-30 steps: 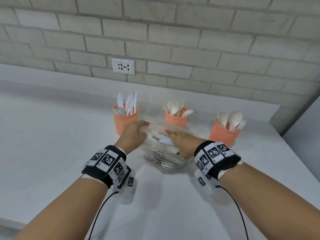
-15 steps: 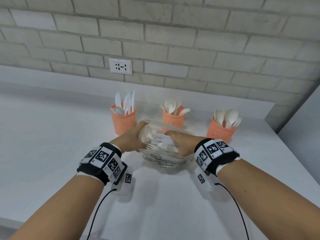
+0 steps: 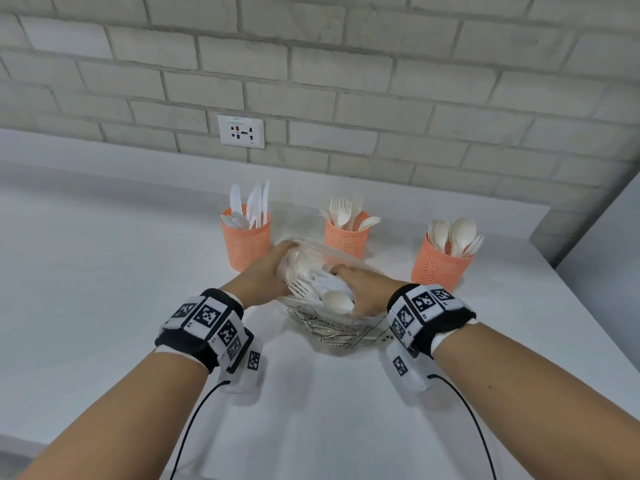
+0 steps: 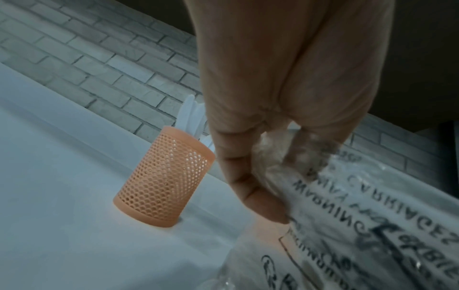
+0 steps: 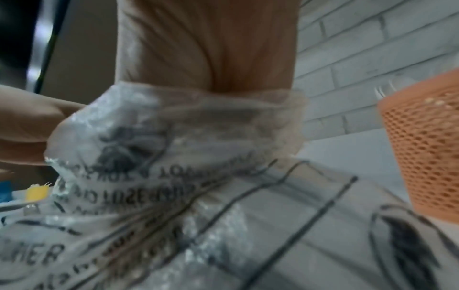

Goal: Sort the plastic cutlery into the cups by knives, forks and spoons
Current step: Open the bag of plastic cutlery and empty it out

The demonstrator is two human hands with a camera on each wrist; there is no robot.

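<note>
A clear printed plastic bag [image 3: 332, 329] lies at the counter's middle with white cutlery inside; a fork [image 3: 300, 289] and a spoon [image 3: 337, 301] show in its mouth. My left hand [image 3: 268, 273] pinches the bag's left edge, thumb against fingers through the plastic bag [image 4: 372, 215]. My right hand [image 3: 362, 292] holds the right edge, its fingers veiled by the bag's rim [image 5: 198, 102]. Behind stand three orange mesh cups: knife cup [image 3: 246, 242], fork cup [image 3: 346, 239], spoon cup [image 3: 441, 265].
A white counter [image 3: 104, 306] runs to a raised ledge and a brick wall with a socket [image 3: 241, 131]. The knife cup [image 4: 164, 180] stands close to my left hand. An orange cup [image 5: 427, 149] stands just right of my right hand. The counter's right edge drops off.
Both hands have drawn the bag's mouth wider apart and slightly toward me. The fork and spoon inside now show between the hands. The cups have not moved.
</note>
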